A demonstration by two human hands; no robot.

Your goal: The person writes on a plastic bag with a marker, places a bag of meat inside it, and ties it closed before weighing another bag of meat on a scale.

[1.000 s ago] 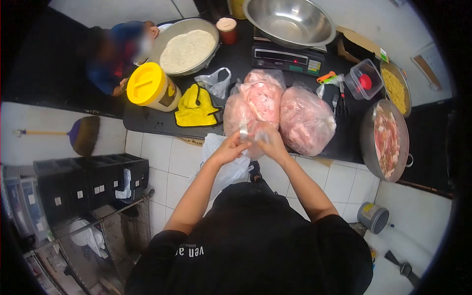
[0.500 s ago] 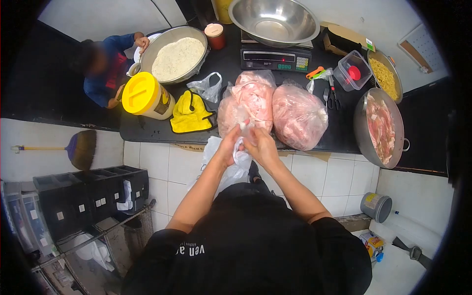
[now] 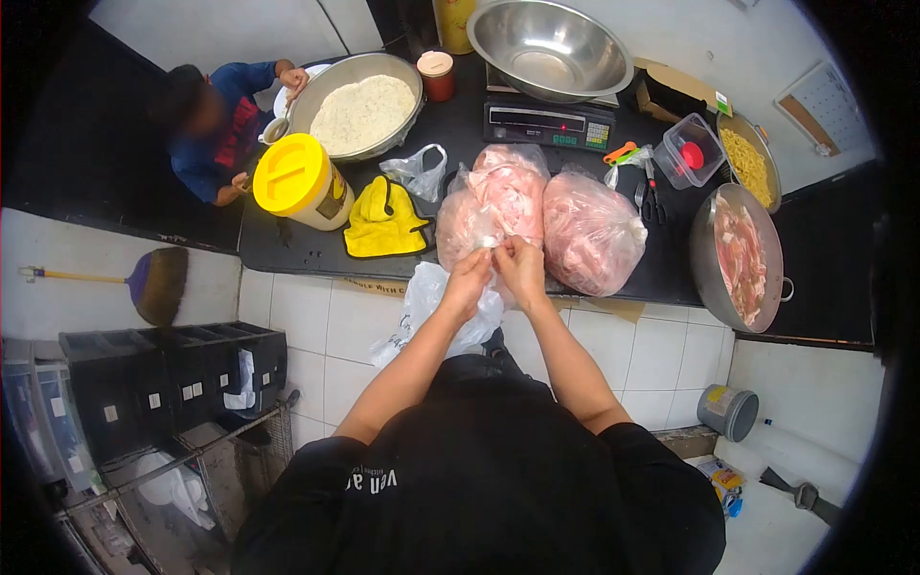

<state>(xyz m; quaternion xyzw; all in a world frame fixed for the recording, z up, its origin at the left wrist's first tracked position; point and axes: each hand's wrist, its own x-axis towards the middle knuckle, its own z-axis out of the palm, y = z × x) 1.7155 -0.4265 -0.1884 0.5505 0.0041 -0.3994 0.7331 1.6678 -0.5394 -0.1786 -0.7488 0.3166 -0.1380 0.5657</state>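
At the table's front edge, my left hand [image 3: 466,284] and my right hand [image 3: 521,270] meet, fingers pinched on the gathered top of a clear plastic bag of pale pink meat [image 3: 502,192]. A second tied bag of meat [image 3: 592,233] lies to the right. Below my left hand hangs a white plastic bag [image 3: 428,305]; whether it is held or caught on something I cannot make out. The yellow cloth [image 3: 381,220] and a small crumpled plastic bag [image 3: 418,172] lie left of the meat.
A person [image 3: 218,125] stands at the left by a bowl of flour [image 3: 367,115] and a yellow-lidded tub [image 3: 297,182]. Behind the meat, a steel bowl [image 3: 548,53] rests on a scale [image 3: 546,125]. Scissors [image 3: 654,203] and a pan of meat [image 3: 738,254] are at right.
My hands have shifted slightly right and down, and their fingers are now pinched closer together on the bag top. The camera view has moved a little.
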